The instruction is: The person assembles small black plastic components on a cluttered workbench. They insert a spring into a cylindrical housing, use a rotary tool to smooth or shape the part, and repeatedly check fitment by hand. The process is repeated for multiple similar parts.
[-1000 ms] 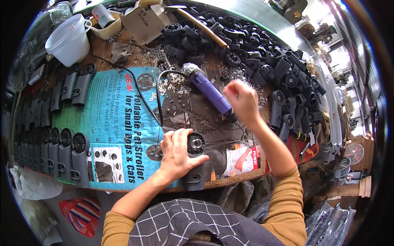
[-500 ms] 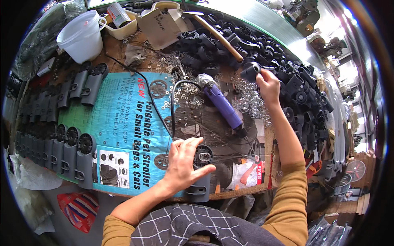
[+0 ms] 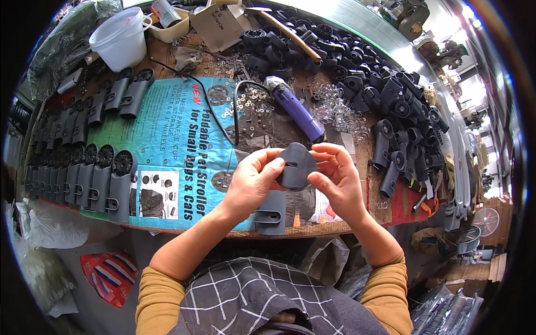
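Left hand (image 3: 248, 183) and right hand (image 3: 343, 187) pinching opposite edges of dark grey plastic cap (image 3: 297, 170), held above table edge. Cap matt, rounded, short slot near left thumb; underside hidden. Step in hand seemingly orienting cap; next move likely calls for aligning it with grey slotted housing (image 3: 270, 219) below. Beyond: purple power screwdriver (image 3: 298, 113), loose springs (image 3: 335, 107).
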A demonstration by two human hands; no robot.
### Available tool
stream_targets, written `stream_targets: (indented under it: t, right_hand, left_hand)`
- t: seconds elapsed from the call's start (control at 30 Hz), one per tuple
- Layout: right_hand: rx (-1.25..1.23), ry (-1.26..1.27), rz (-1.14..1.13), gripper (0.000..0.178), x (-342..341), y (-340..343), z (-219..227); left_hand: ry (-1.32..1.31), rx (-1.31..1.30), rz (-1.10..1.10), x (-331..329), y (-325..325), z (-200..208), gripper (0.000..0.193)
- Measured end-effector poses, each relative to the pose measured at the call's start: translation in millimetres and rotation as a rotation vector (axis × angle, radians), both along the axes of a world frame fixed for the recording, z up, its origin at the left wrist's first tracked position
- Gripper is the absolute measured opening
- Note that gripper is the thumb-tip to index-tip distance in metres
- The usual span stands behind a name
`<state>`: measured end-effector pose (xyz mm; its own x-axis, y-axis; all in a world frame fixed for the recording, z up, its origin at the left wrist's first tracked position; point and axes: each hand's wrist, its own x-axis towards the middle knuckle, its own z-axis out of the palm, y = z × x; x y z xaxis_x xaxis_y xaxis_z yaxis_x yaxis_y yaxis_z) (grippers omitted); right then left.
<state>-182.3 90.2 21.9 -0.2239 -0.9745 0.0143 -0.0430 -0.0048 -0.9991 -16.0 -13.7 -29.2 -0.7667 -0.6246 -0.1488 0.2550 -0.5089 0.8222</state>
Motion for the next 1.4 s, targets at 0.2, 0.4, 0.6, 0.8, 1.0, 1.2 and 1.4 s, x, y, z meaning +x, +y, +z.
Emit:
stream_targets:
  t: [0.2, 0.4, 0.6, 0.8, 1.0, 1.2, 1.4]
  right_hand:
    - [0.029, 0.157, -0.014, 0.059, 9, -3, -2]
    - [-0.14, 0.842, -0.064, 0.059, 39, -13, -6]
    - [-0.073, 0.644, -0.16, 0.042, 9, 8, -26]
    - [0.395, 0.625, -0.214, 0.032, -30, 26, -74]
    - [0.004, 0.631, -0.23, 0.037, -26, 7, -54]
    - [-0.061, 0.887, 0.138, 0.042, 0, -21, -32]
    - [0.036, 0.963, 0.218, 0.042, -3, -30, -50]
  left_hand:
    - [-0.027, 0.122, 0.04, 23, 3, 3, 0.032]
    - [-0.05, 0.097, 0.226, 28, 17, 1, 0.038]
    - [-0.139, -0.188, -0.018, 20, 15, -10, 0.047]
    - [-0.644, -1.12, 0.03, 15, -10, -42, 0.101]
    - [-0.716, -1.045, -0.083, 13, -14, -56, 0.093]
    - [-0.693, -1.047, -0.059, 15, -14, -57, 0.088]
    - [-0.647, -1.033, -0.037, 16, -18, -61, 0.072]
